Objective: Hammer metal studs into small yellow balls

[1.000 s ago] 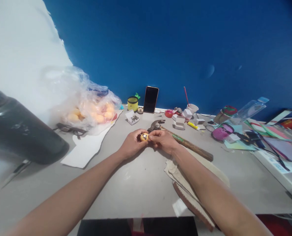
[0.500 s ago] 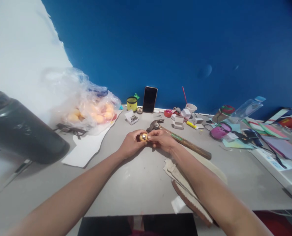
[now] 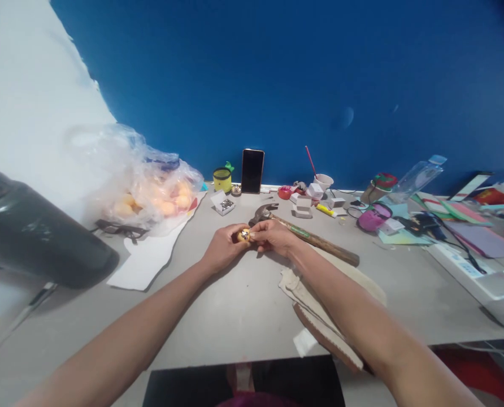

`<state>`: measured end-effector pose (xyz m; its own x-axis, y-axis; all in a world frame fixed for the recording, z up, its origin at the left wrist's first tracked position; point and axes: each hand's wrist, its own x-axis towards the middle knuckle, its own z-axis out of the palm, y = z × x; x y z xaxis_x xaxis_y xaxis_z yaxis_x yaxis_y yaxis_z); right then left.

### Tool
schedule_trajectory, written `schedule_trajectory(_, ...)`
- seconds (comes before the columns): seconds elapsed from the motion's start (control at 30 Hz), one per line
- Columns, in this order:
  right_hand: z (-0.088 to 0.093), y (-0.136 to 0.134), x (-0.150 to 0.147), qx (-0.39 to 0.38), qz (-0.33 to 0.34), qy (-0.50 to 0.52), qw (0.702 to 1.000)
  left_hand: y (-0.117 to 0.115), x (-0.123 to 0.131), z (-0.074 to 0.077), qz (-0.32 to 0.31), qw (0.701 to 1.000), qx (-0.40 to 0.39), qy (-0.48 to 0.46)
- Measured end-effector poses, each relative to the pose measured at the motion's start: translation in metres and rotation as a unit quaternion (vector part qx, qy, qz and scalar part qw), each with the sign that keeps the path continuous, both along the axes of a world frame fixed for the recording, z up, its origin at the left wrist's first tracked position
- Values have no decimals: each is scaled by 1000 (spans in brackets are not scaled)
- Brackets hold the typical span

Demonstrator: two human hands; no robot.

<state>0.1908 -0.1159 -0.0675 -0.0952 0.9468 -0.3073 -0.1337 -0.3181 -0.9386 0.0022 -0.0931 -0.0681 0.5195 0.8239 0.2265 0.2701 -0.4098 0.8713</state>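
A small round yellow object (image 3: 243, 235) with shiny metallic bits on its face is held above the grey table. My left hand (image 3: 223, 247) wraps its fingers and thumb around it from the left. My right hand (image 3: 272, 236) pinches at its right side; anything small between those fingertips is hidden. Just behind my right hand lies a claw hammer (image 3: 326, 244), its wooden handle pointing right. An open white box (image 3: 223, 203) of small metal pieces rests behind my left hand. Under my right forearm is a beige shoe (image 3: 328, 333) with a brown edge.
A dark bottle (image 3: 44, 232) and a plastic bag (image 3: 150, 192) of orange items stand left, near white paper (image 3: 150, 260). A phone (image 3: 252, 171) leans on the blue wall. Right are a paper cup (image 3: 323, 181), small boxes, a purple pouch (image 3: 374, 217) and a power strip (image 3: 468, 271).
The view has shifted slightly, so most objects appear a little further left. Both hands keep hold around the yellow object, which looks slightly turned.
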Motion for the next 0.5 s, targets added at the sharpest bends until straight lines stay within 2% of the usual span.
schedule_trajectory(0.3, 1, 4, 0, -12, 3, -4, 1000, 0, 1, -3, 9, 1000, 6, 10)
schedule_trajectory(0.5, -2, 0, -4, 4, -25, -9, 1000, 2, 1, -5, 11, 1000, -7, -10)
